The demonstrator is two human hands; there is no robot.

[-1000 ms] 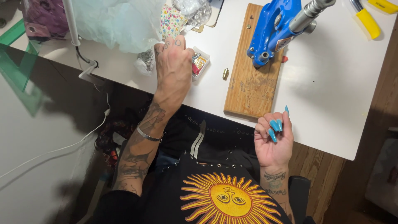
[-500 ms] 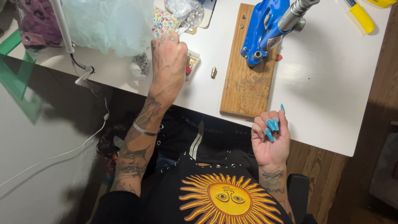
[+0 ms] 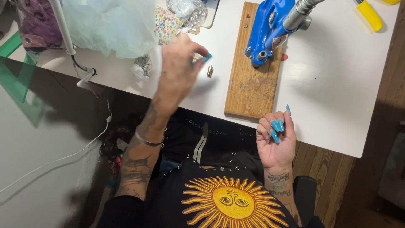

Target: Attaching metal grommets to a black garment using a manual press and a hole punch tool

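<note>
My left hand (image 3: 177, 71) is blurred above the white table (image 3: 329, 101), between a crumpled clear bag and the wooden board. Its fingertips pinch something small and shiny that I cannot make out clearly. A small brass piece (image 3: 209, 71) lies on the table just right of those fingertips. My right hand (image 3: 276, 141) rests palm up at the table's near edge, below the board's corner. Its fingers with long blue nails are curled in, and nothing shows in them. A blue hand press (image 3: 270, 31) with a grey metal lever stands on the wooden board (image 3: 251, 90).
A pale plastic bag (image 3: 109, 25), flowered fabric (image 3: 166, 25) and crumpled clear wrap (image 3: 185, 10) crowd the table's far left. A yellow tool (image 3: 369, 14) lies at the far right. A white lamp arm (image 3: 63, 29) clamps to the left edge, with a cable hanging down. Green set squares (image 3: 17, 76) are at left.
My left hand has lifted off the small packet by the bag and swung right toward the brass piece, blurred by speed. The right hand has stayed put. The view has shifted slightly.
</note>
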